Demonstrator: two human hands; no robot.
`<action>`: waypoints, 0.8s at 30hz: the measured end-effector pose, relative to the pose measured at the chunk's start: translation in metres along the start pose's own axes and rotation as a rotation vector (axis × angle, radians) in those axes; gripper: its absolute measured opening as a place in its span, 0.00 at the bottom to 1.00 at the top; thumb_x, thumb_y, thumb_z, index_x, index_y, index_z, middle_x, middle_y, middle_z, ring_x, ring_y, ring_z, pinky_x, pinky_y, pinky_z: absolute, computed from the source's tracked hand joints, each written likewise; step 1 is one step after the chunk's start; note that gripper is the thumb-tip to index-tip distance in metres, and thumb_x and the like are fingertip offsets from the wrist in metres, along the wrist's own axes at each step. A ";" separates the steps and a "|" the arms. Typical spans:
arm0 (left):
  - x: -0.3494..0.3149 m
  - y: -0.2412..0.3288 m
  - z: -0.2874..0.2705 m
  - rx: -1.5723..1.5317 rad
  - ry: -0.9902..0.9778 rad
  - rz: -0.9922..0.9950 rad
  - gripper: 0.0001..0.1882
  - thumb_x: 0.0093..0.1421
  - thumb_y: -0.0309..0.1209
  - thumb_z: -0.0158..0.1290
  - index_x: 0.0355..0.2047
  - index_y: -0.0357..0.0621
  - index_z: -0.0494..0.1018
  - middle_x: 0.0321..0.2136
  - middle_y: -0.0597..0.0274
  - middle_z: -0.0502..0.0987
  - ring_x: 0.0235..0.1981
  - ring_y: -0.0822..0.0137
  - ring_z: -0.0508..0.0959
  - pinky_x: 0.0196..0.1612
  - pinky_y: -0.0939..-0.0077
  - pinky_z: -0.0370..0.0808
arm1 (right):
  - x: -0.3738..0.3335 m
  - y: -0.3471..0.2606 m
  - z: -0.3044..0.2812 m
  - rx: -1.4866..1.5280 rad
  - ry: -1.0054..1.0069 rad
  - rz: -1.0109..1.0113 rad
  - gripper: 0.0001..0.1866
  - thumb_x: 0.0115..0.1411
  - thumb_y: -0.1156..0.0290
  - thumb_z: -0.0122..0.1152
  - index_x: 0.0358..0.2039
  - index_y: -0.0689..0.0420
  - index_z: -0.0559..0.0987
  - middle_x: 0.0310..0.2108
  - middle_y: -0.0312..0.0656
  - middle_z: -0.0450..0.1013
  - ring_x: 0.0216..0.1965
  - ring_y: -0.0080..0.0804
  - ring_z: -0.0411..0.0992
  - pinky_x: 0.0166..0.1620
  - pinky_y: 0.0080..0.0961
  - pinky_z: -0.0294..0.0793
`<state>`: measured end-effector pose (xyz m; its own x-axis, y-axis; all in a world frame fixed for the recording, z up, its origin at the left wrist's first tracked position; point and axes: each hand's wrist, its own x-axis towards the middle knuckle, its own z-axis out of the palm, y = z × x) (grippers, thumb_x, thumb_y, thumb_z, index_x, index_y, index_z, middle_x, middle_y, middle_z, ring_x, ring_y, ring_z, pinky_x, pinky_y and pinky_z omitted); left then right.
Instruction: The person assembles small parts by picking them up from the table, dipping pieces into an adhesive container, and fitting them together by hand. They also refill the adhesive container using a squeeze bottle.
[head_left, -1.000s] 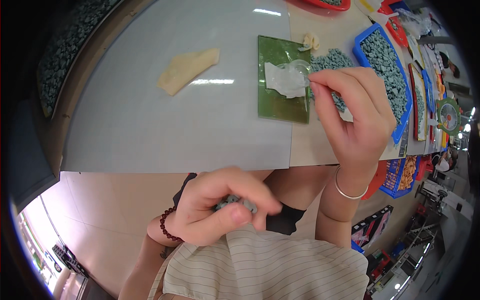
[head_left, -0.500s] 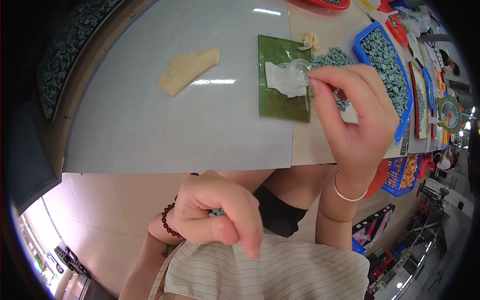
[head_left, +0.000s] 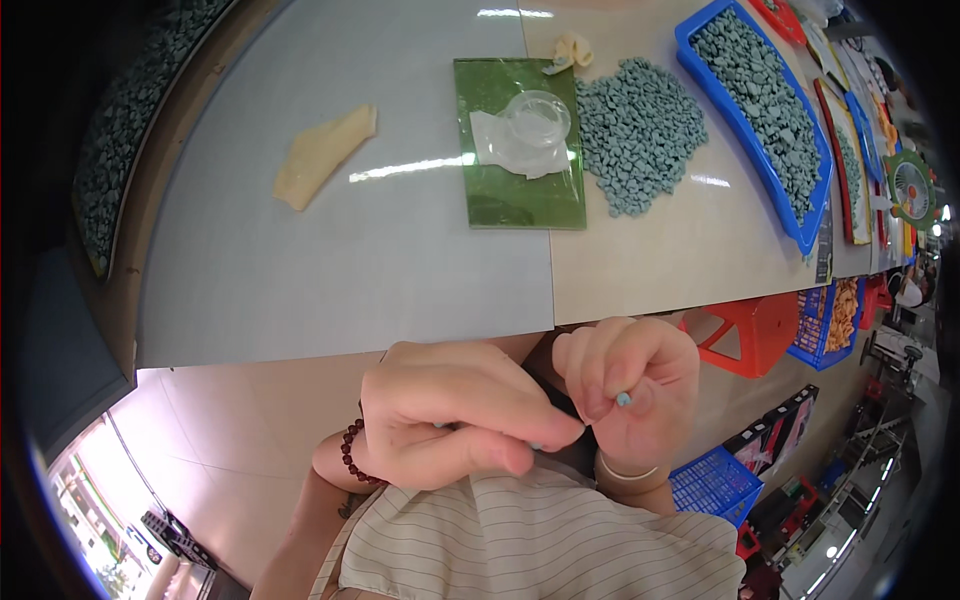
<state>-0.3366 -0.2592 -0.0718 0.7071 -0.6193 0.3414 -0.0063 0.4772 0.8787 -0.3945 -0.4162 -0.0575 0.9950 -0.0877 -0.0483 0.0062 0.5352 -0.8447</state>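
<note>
A stone [head_left: 623, 399] is pinched by the right hand's [head_left: 645, 425] fingertips; bluish bits [head_left: 537, 446] are enclosed by the curled left hand [head_left: 450, 405]. Single-stone handling seems underway; steady pinching is needed.

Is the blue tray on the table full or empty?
Not empty: the tray holds blue-green stones along its length; whether brimful, cannot tell.

I read glossy plastic on the blue tray [head_left: 808, 238], rough matt stone-like chips [head_left: 640, 135], smooth glossy green slab [head_left: 520, 208], clear shiny dish [head_left: 540, 118], polished metal-looking bangle [head_left: 628, 475], matt cloth garment [head_left: 530, 530].
</note>
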 end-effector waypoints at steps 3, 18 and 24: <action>0.000 -0.002 0.012 0.019 0.103 0.000 0.13 0.53 0.32 0.57 0.33 0.39 0.67 0.22 0.52 0.75 0.16 0.75 0.72 0.18 0.86 0.67 | -0.003 0.002 -0.006 -0.157 0.016 -0.226 0.09 0.55 0.66 0.55 0.25 0.59 0.70 0.21 0.39 0.68 0.17 0.27 0.63 0.24 0.23 0.56; -0.007 -0.016 0.031 0.006 0.238 0.096 0.13 0.43 0.23 0.63 0.28 0.36 0.70 0.24 0.56 0.77 0.17 0.74 0.72 0.18 0.87 0.63 | -0.004 0.002 -0.009 -0.657 0.001 -0.668 0.12 0.33 0.82 0.58 0.24 0.64 0.77 0.23 0.46 0.74 0.24 0.27 0.72 0.23 0.19 0.59; -0.010 -0.015 0.028 0.095 0.213 0.092 0.15 0.39 0.26 0.66 0.25 0.39 0.71 0.24 0.59 0.77 0.15 0.76 0.68 0.16 0.87 0.59 | -0.008 -0.009 -0.017 -0.809 -0.153 -0.666 0.06 0.49 0.75 0.59 0.28 0.61 0.73 0.31 0.47 0.73 0.24 0.29 0.72 0.29 0.25 0.63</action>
<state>-0.3635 -0.2775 -0.0794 0.8335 -0.4254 0.3526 -0.1374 0.4587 0.8779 -0.4046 -0.4341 -0.0588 0.8174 -0.0202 0.5756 0.5431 -0.3062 -0.7819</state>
